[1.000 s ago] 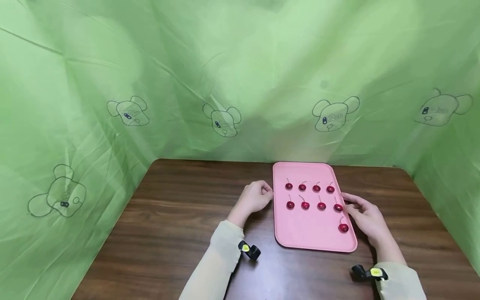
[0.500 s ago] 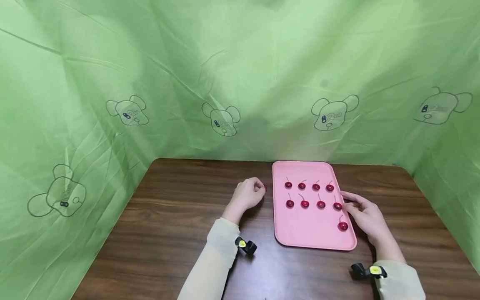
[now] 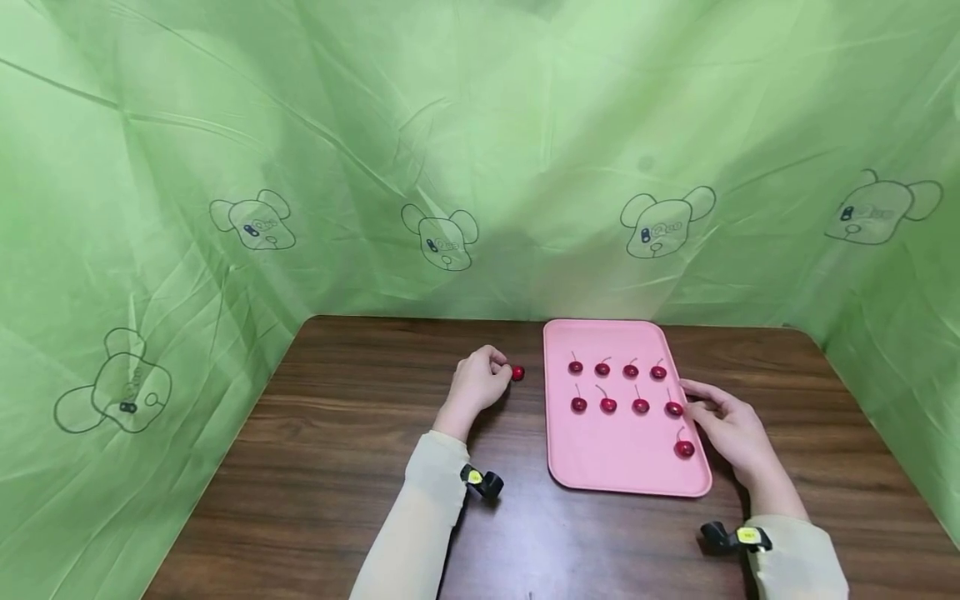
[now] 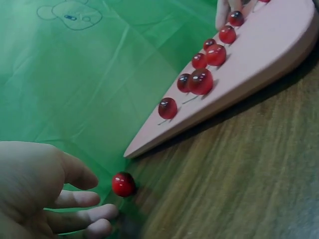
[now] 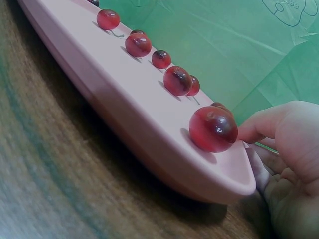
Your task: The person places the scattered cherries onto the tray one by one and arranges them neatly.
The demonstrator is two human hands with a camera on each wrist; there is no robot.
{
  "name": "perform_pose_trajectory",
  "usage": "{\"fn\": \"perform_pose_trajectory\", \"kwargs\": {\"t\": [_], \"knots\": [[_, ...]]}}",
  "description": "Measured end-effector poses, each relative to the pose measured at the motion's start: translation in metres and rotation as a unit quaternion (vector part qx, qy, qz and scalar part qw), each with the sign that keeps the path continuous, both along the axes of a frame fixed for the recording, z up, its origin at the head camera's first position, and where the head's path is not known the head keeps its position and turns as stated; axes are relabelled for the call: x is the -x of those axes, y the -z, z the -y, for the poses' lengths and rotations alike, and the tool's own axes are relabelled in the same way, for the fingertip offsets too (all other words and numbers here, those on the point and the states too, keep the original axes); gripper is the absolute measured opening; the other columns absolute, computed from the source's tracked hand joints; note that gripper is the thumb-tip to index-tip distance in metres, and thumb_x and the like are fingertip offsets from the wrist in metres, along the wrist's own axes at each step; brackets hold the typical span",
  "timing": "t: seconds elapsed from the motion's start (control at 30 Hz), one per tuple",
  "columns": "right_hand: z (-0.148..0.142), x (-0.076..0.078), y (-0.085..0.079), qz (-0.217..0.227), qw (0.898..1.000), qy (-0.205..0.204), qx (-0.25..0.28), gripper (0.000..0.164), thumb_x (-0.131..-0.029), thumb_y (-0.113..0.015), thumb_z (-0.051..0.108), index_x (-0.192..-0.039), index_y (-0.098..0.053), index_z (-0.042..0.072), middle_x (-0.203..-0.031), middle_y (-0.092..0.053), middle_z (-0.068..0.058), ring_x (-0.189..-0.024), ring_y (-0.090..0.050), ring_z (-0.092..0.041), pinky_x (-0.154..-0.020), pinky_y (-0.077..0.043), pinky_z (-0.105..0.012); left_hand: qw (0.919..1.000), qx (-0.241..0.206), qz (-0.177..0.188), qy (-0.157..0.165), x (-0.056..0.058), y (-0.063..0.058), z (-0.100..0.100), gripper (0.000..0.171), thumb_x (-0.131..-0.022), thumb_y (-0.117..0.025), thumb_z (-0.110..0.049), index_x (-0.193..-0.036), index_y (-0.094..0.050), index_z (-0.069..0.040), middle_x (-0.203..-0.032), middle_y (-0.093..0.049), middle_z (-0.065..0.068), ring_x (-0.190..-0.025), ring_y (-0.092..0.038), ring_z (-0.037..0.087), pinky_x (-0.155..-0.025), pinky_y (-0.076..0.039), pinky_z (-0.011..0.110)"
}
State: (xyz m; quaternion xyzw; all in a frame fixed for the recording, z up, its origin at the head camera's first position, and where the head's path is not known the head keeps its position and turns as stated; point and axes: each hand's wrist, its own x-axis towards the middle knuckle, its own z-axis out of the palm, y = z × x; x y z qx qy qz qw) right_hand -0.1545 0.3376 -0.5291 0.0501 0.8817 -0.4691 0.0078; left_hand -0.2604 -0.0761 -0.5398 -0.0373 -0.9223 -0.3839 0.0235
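Observation:
A lone red cherry [image 3: 518,372] is left of the pink tray [image 3: 607,458], right at the tips of my left hand [image 3: 478,381]. In the left wrist view, the cherry [image 4: 123,184] shows just beyond the thumb and fingers of my left hand [image 4: 45,194]; its stem is hidden and a firm hold is not plain. My right hand [image 3: 738,433] grips the tray's right rim. In the right wrist view a digit of my right hand [image 5: 294,149] lies over the rim behind the nearest cherry [image 5: 213,129], with other fingers outside it.
Several stemmed cherries lie in rows on the tray, among them one at the far left [image 3: 575,367] and one at the lower right [image 3: 684,448]. The dark wooden table [image 3: 337,467] carries everything. Green cloth [image 3: 375,125] with line drawings surrounds its back and sides.
My left hand has moved left, away from the tray's edge. The lone cherry, hidden at first and then half covered, now shows fully and lies farther left. My right hand stays put.

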Motion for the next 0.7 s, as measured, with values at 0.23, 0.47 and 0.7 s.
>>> {"fn": "perform_pose_trajectory", "kwargs": {"t": [0.23, 0.47, 0.7], "knots": [[0.001, 0.0, 0.0, -0.004, 1.0, 0.001, 0.015, 0.048, -0.113, -0.061, 0.026, -0.156, -0.059, 0.005, -0.128, -0.071, -0.023, -0.098, -0.063, -0.003, -0.079, -0.053, -0.018, 0.9994, -0.016, -0.02, 0.025, -0.026, -0.033, -0.011, 0.025, -0.094, -0.078, -0.019, -0.116, -0.074, -0.006, -0.106, -0.079, 0.006, -0.102, -0.074, 0.03, -0.094, -0.056, 0.047], [0.001, 0.002, 0.002, -0.006, 1.0, 0.007, 0.01, 0.047, -0.112, -0.062, 0.026, -0.155, -0.06, 0.006, -0.128, -0.071, -0.022, -0.098, -0.063, -0.002, -0.079, -0.052, -0.017, 0.9978, 0.004, -0.035, 0.055, -0.026, -0.03, -0.011, 0.036, -0.089, -0.085, -0.018, -0.12, -0.072, -0.005, -0.111, -0.074, 0.01, -0.107, -0.068, 0.03, -0.097, -0.054, 0.048], [0.0, 0.002, 0.002, -0.01, 1.0, 0.006, 0.011, 0.046, -0.112, -0.062, 0.024, -0.155, -0.06, 0.006, -0.127, -0.072, -0.022, -0.097, -0.063, -0.002, -0.079, -0.052, -0.017, 0.9952, -0.006, -0.082, 0.053, -0.019, -0.012, -0.01, 0.027, -0.086, -0.085, -0.022, -0.108, -0.075, -0.012, -0.095, -0.073, -0.001, -0.09, -0.067, 0.02, -0.085, -0.054, 0.041]]}}
